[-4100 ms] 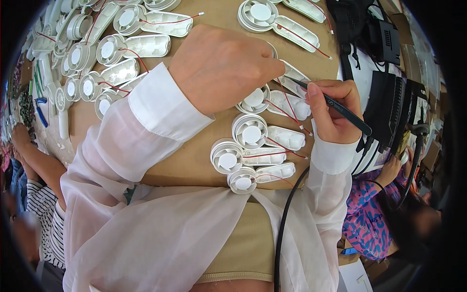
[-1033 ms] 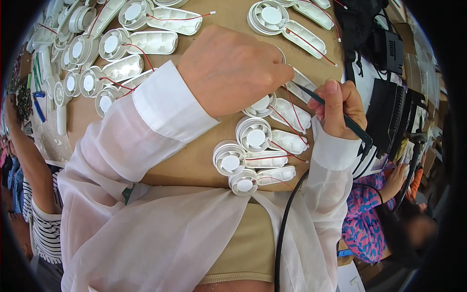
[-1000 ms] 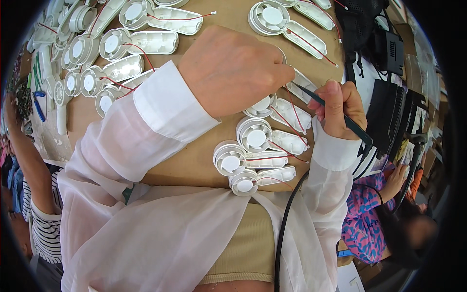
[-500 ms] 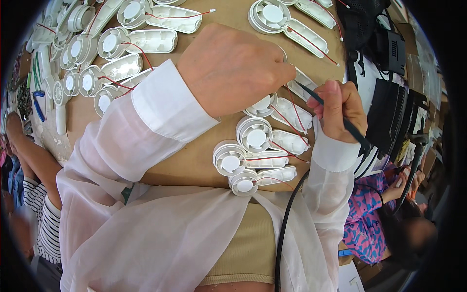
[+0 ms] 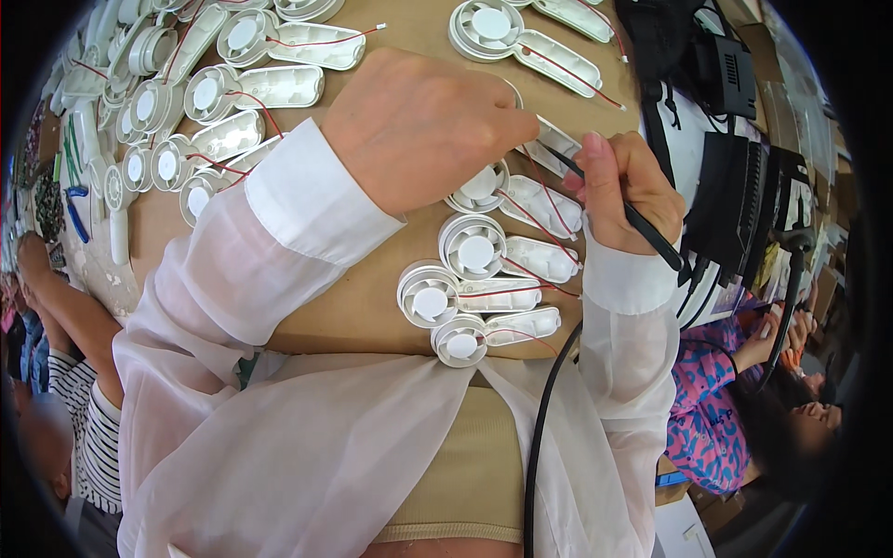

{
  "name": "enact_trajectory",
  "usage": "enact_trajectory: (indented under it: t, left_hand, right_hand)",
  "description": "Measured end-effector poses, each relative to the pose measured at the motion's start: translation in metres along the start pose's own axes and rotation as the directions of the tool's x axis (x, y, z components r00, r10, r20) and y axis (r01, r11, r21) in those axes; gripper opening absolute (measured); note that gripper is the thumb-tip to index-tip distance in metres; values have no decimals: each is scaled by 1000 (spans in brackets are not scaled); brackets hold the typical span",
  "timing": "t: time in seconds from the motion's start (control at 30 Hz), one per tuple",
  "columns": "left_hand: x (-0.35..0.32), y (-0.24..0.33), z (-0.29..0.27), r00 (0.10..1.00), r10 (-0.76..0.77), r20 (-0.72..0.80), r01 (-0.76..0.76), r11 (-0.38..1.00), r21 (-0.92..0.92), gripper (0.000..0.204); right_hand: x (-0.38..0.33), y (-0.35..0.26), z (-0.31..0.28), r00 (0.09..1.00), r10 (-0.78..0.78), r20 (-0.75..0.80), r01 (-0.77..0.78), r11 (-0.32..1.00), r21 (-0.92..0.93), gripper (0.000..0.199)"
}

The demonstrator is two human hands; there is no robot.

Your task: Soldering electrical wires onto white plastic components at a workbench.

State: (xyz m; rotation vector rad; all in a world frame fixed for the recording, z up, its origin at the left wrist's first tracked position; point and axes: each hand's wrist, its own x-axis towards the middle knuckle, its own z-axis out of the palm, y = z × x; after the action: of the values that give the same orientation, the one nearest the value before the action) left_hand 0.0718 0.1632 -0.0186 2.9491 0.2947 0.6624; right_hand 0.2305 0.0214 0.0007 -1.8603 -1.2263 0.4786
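My right hand [image 5: 628,191] pinches a dark, pen-shaped soldering iron [image 5: 653,234], its thin tip slanting left into a white handheld-fan handle shell [image 5: 558,141]. Next to that tip, my left hand [image 5: 433,126] is closed over the fan's round head, hiding most of it; what its fingertips pinch is hidden. From under them a red wire [image 5: 544,177] trails down. Nearer me lies a column of similar open fan halves, among them a fan [image 5: 473,249] with a round white hub and a red wire along its handle.
More white fan halves [image 5: 212,93] crowd the brown table [image 5: 363,279] at the left, and another fan [image 5: 488,26] lies at the far side. Blue-handled pliers [image 5: 76,212] are far left. Black equipment [image 5: 730,79] stands right. A black cable [image 5: 539,418] crosses my front; people sit at both sides.
Both hands and the fans appear shifted slightly left in the picture. My left hand stays closed over the same fan, and the iron's tip remains beside its fingertips.
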Motion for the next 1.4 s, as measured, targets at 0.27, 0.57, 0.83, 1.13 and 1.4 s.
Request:
enact_trajectory:
  t: [0.27,0.57,0.83,1.13,1.4]
  left_hand:
    - [-1,2,2,1000,-15,-18,15,1000,1,5]
    - [1,2,-5,988,-85,-133,90,995,32,10]
    - [13,-18,-4,953,-212,-216,263,933,246,23]
    - [8,-10,-20,904,-427,-20,422,899,-116,34]
    - [52,-21,-31,712,-331,619,18,-873,-487,36]
  right_hand:
    - [3,6,-3,977,-207,61,211,974,-85,26]
    - [-3,14,-52,920,248,-303,-123,918,378,10]
    - [41,4,-62,961,91,-263,64,848,526,22]
    - [81,16,-25,994,2,-105,68,754,653,29]
    - [85,43,-35,976,218,-22,-66,390,918,23]
